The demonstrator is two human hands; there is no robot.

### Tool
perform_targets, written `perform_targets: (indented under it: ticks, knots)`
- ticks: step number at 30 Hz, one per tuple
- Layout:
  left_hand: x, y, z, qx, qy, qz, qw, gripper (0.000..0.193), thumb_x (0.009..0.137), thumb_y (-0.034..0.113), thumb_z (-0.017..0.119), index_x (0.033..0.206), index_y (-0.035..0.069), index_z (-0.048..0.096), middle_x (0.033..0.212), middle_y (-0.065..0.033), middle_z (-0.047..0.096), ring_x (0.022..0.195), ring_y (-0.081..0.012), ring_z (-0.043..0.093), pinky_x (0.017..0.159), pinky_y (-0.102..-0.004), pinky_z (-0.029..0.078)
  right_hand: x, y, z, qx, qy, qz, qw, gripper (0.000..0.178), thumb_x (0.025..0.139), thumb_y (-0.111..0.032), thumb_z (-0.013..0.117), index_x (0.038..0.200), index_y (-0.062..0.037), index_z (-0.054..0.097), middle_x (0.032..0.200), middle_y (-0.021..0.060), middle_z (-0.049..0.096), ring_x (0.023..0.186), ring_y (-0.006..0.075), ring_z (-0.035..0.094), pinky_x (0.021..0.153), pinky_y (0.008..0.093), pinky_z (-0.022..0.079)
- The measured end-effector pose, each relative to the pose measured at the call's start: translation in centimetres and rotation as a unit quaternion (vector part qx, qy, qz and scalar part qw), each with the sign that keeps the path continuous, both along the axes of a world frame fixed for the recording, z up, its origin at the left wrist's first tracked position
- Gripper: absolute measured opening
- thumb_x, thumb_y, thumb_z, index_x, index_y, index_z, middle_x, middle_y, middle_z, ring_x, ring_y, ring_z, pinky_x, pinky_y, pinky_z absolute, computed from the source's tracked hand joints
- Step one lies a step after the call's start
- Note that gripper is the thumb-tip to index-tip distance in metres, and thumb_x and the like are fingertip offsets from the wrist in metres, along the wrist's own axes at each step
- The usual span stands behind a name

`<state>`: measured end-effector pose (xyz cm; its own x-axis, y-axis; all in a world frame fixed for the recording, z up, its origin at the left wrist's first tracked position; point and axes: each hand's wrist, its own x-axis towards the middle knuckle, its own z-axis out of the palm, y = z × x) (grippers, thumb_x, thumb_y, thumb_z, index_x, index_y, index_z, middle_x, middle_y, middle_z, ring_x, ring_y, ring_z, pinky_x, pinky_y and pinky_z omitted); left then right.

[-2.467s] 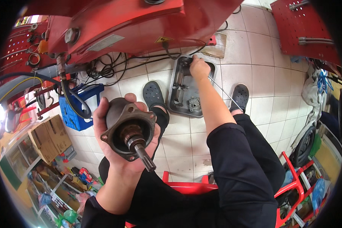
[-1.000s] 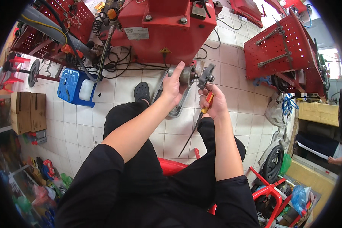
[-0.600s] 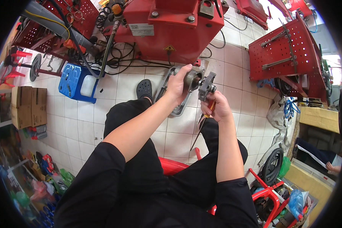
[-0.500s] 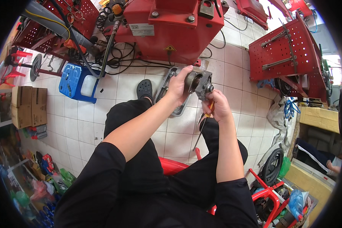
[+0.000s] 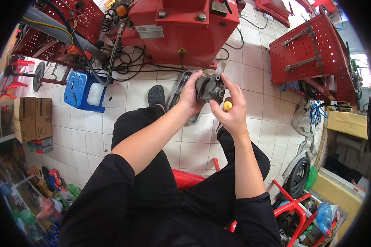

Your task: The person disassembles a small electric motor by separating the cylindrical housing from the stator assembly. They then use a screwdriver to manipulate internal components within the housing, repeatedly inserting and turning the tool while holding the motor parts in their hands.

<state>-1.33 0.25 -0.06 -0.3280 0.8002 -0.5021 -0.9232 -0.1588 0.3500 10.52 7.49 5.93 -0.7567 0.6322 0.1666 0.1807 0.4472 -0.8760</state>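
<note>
Above the floor, between my knees, my left hand point(image 5: 188, 98) is wrapped round the left side of a grey metal part that looks like a brake caliper point(image 5: 212, 87). My right hand point(image 5: 233, 108) is at its other side, with thumb and forefinger spread against the caliper. A yellow-handled screwdriver point(image 5: 228, 106) is tucked in the same hand, its handle end showing; its shaft is hidden. Behind and below my left hand a grey metal tray point(image 5: 175, 95) lies on the tiles, partly covered by the hand and caliper.
A large red machine point(image 5: 185, 41) stands ahead, with black cables point(image 5: 130, 68) on the floor beside it. To the left are a blue stool point(image 5: 81, 91) and cardboard boxes point(image 5: 33, 118). A red perforated rack point(image 5: 309, 61) stands at right, with a red stool frame point(image 5: 290, 210) below.
The caliper has been turned and drawn slightly left. My right hand has shifted its fingers onto the caliper's right side, and the screwdriver has swung from pointing down to showing its handle end.
</note>
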Motion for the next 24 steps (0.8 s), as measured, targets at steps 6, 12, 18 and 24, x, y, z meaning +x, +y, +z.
perform_targets:
  ticks: [6,12,18,24]
  knots:
    - [-0.2,-0.2,0.3,0.02,-0.01,-0.026,0.999,0.047,0.088,0.049,0.047,0.105,0.007,0.059,0.097,-0.0071,0.066,0.09,-0.0194,0.063,0.084,-0.0349,0.049,-0.5,-0.9,0.8,-0.037,-0.141,-0.116,0.982,0.049,0.067,-0.039,0.079,0.088,0.0002,0.057,0.084,0.0149,0.063,0.072,0.0229,0.063,0.059,0.03,0.047]
    - [-0.5,-0.4,0.4,0.031,-0.014,-0.038,0.999,0.045,0.087,0.047,0.047,0.104,0.008,0.059,0.096,-0.0069,0.066,0.087,-0.0193,0.065,0.079,-0.0346,0.052,-0.4,-0.6,1.6,0.202,0.02,-0.045,0.978,0.054,0.065,-0.023,0.081,0.11,-0.0031,0.061,0.101,0.0134,0.061,0.081,0.0261,0.062,0.071,0.0332,0.051]
    - [-0.4,-0.5,0.4,0.042,-0.046,-0.035,0.997,0.042,0.087,0.047,0.047,0.101,0.009,0.06,0.094,-0.0051,0.066,0.086,-0.0189,0.064,0.079,-0.0347,0.052,-0.4,-1.2,0.6,0.168,-0.048,-0.024,0.984,0.06,0.062,-0.024,0.083,0.117,-0.01,0.063,0.109,0.013,0.06,0.089,0.0288,0.063,0.076,0.0348,0.052]
    - [0.1,-0.4,0.4,0.04,-0.056,-0.017,0.998,0.04,0.087,0.047,0.047,0.096,0.01,0.061,0.089,-0.003,0.066,0.082,-0.019,0.064,0.078,-0.0352,0.051,-0.9,-2.4,0.5,0.156,-0.038,-0.061,0.985,0.055,0.066,-0.027,0.082,0.112,-0.005,0.063,0.109,0.0142,0.059,0.089,0.0287,0.064,0.072,0.0352,0.052]
